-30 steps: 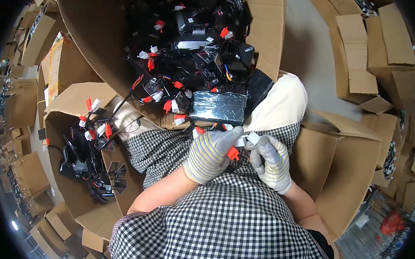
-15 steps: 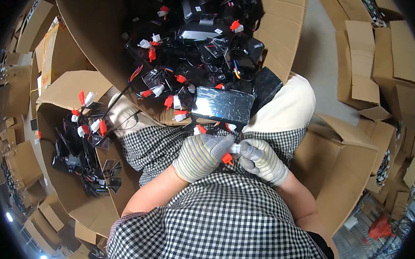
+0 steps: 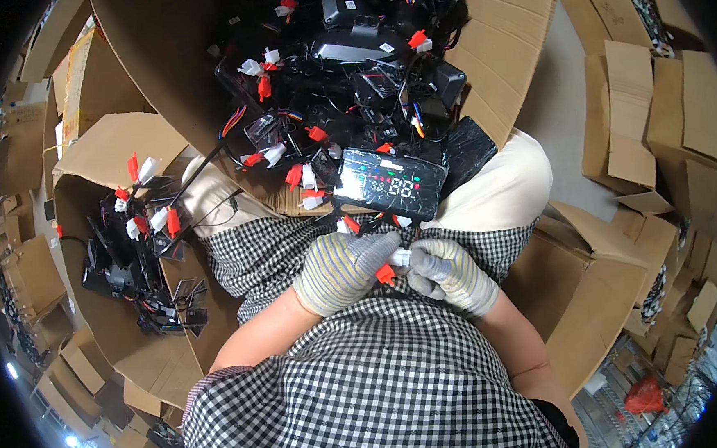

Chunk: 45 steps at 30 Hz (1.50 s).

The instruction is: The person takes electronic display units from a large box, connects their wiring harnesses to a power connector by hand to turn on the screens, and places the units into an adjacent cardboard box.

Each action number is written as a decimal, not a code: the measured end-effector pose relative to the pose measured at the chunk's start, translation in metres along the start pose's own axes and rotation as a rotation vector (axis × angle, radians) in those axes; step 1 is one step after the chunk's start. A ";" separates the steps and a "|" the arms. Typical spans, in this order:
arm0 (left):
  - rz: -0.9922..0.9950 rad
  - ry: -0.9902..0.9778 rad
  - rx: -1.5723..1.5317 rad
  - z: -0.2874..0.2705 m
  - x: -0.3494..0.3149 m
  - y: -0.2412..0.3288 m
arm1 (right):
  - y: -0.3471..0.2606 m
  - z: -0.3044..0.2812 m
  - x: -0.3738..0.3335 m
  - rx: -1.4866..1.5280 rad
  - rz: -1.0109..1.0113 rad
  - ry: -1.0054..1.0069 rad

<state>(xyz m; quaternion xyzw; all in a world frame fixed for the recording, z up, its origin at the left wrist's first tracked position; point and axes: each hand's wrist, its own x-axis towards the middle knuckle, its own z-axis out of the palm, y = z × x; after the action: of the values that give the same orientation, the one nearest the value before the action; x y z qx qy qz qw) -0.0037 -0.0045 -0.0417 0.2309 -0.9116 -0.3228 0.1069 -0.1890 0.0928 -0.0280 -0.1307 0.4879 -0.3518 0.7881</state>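
Closer together than before, left hand (image 3: pixel 341 268) and right hand (image 3: pixel 458 277) are gripping white connector (image 3: pixel 399 258), ends hidden; lit display (image 3: pixel 389 185) is lying at carton's (image 3: pixel 512 42) near edge, boxes (image 3: pixel 631 96) crowding around.

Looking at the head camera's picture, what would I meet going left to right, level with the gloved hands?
Left to right: open left box, left hand, white plug, right hand, open right box.
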 end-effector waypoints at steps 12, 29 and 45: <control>-0.459 0.116 -0.556 0.004 -0.027 -0.019 | -0.055 -0.067 0.119 0.862 -0.354 0.566; -0.363 0.809 -1.153 -0.016 -0.019 -0.019 | -0.122 0.035 0.057 -1.887 -0.961 -0.283; -0.661 0.776 -0.944 -0.048 -0.032 -0.024 | -0.038 0.011 0.065 -0.718 -0.652 -0.075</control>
<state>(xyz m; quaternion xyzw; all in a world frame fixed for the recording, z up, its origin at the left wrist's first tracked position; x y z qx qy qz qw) 0.0490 -0.0310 -0.0212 0.5239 -0.4514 -0.5944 0.4103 -0.1779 0.0193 -0.0458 -0.5529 0.4833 -0.3850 0.5590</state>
